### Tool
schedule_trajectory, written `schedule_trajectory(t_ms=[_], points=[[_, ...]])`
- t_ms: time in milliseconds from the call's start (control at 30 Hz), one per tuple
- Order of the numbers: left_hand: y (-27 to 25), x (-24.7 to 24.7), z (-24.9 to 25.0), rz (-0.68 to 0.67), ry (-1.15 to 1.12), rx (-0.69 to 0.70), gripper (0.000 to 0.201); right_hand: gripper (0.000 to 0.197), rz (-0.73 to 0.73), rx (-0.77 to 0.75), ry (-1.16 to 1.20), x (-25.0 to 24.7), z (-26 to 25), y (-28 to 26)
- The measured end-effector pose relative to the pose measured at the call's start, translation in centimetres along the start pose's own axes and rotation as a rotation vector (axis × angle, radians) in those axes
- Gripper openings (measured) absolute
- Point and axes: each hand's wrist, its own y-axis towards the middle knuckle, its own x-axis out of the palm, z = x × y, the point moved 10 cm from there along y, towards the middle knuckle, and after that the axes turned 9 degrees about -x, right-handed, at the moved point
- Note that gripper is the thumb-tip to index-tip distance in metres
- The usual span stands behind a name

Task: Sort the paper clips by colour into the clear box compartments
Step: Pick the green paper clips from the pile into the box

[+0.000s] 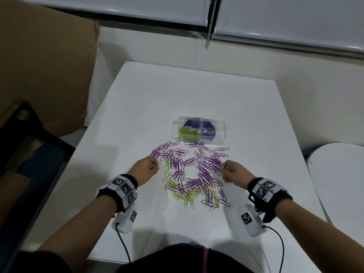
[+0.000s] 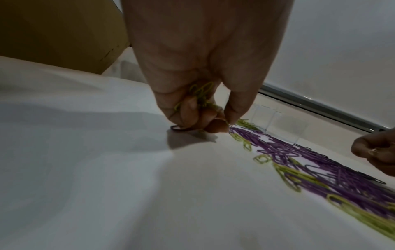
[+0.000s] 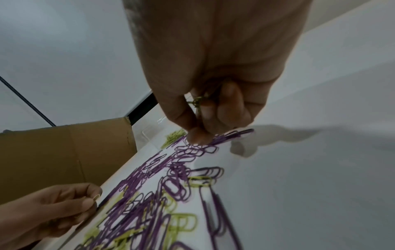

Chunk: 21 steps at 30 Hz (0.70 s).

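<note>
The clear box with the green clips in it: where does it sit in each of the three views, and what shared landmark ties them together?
Head: the clear box stands at centre, beyond the clip pile, green clips in its left compartment.
Left wrist: faint clear walls right of centre, behind the left hand's fingertips.
Right wrist: barely visible; only its green clips show left of the right hand's fingertips.
Shared landmark: the purple clip pile.

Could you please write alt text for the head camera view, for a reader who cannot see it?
Two hands work a pile of purple and green paper clips on a white table; the left hand and right hand each hold green clips. Behind the pile, a clear box has green clips in its left compartment.
</note>
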Motion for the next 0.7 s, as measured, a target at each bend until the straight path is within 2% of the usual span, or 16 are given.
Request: schedule_trajectory(t_ms=[133, 200, 267, 367, 467, 533, 600, 700], points=[[0.3, 0.8, 0.0, -0.100, -0.070, -0.003, 0.025, 0.028, -0.053, 0.009, -0.036, 0.7, 0.6, 0.1], [0.5, 0.9, -0.1, -0.128, -0.135, -0.023, 0.025, 0.032, -0.071, -0.012, -0.060, 1.2, 0.5, 0.0], [0.7, 0.7, -0.2, -0.112, -0.148, -0.051, 0.023, 0.024, -0.076, -0.051, -0.171, 1.4, 0.2, 0.0], [1.0, 0.1, -0.1, -0.039, -0.044, -0.083, 0.018, 0.014, -0.092, -0.081, -0.416, 1.8, -0.2, -0.3], [0.6, 0.2, 0.5, -0.005, 0.149, -0.105, 0.029, 0.025, -0.121, -0.099, -0.607, 2.4, -0.6, -0.4], [0.2, 0.8, 1.5, 0.008, 0.279, -0.103, 0.035, 0.022, -0.091, -0.103, -0.610, 2.2, -0.9, -0.3], [-0.1, 1.2, 2.6, 0.052, 0.373, -0.078, 0.042, 0.011, -0.075, -0.099, -0.573, 2.0, -0.9, 0.0], [-0.3, 1.7, 3.8, 0.091, 0.436, -0.045, 0.036, 0.013, -0.085, -0.082, -0.516, 1.8, -0.5, 0.2]])
